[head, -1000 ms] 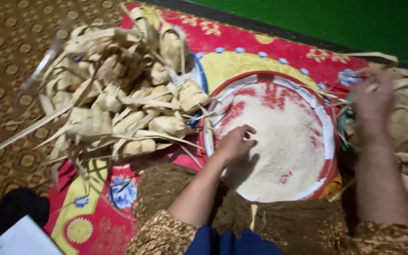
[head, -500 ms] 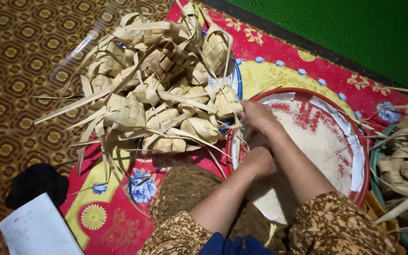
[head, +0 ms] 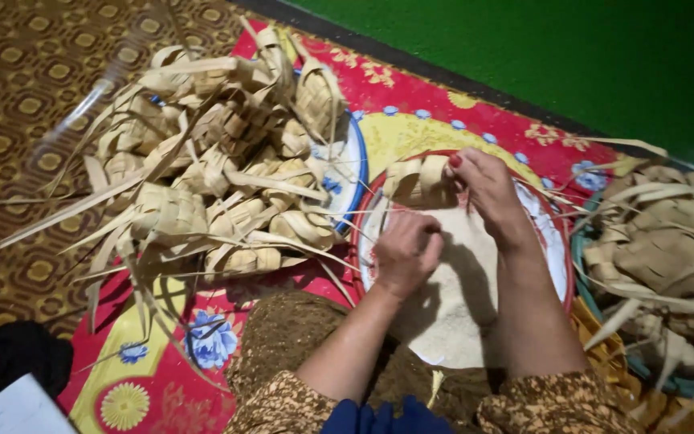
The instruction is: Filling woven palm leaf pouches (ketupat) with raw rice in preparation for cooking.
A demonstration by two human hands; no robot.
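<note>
A round red-rimmed tray [head: 560,265] filled with white rice [head: 459,305] lies on a red patterned mat in front of me. My right hand [head: 487,189] holds a woven palm-leaf pouch [head: 415,181] over the tray's far edge. My left hand [head: 407,253] is closed in a fist just below that pouch, over the rice; whether it holds rice I cannot tell. A large heap of woven pouches [head: 218,185] with long loose leaf ends sits to the left of the tray.
A second pile of woven leaf pouches [head: 668,249] sits in a basin at the right. The red flowered mat [head: 154,378] lies on a brown patterned carpet [head: 10,104]. A green surface [head: 604,56] runs along the far side. A dark object [head: 10,362] lies at bottom left.
My right hand went from the pile at the right to the tray and now holds a woven pouch above the rice. My left hand closed and rose toward it.
</note>
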